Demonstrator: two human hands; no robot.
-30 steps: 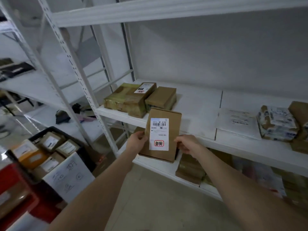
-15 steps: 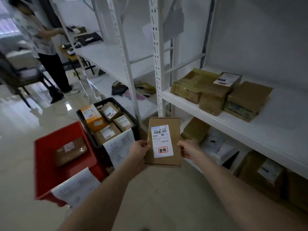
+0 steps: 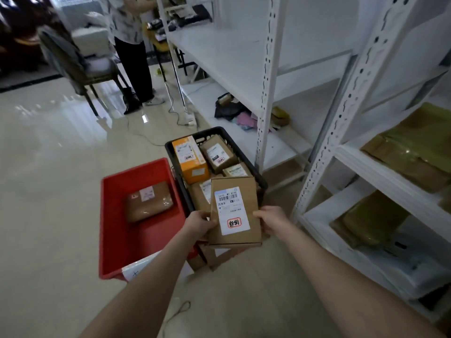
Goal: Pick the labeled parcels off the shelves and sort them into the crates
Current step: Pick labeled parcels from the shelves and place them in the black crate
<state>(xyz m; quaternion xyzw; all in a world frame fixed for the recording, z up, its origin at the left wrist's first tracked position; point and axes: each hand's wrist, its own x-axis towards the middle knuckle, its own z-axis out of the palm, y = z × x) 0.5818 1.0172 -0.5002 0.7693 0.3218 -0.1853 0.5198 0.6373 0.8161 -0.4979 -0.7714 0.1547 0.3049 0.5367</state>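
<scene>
Brought away from the shelf (image 3: 380, 173), the labeled parcel (image 3: 234, 213) now hovers over the black crate (image 3: 261, 181) beside the red crate (image 3: 109, 215), the fingers of the left hand (image 3: 199, 225) and right hand (image 3: 271, 219) gripping its sides, seemingly ready for dropping in.

One red crate (image 3: 146, 240), one black crate (image 3: 210, 130), one held parcel (image 3: 235, 189), one orange box (image 3: 195, 167)

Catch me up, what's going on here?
A person is sorting parcels. The left hand and right hand grip a labeled parcel by its side edges, over the near end of the black crate, which already holds several boxes. The red crate beside it holds one package. Not released yet. More lie on the shelves at right.
</scene>
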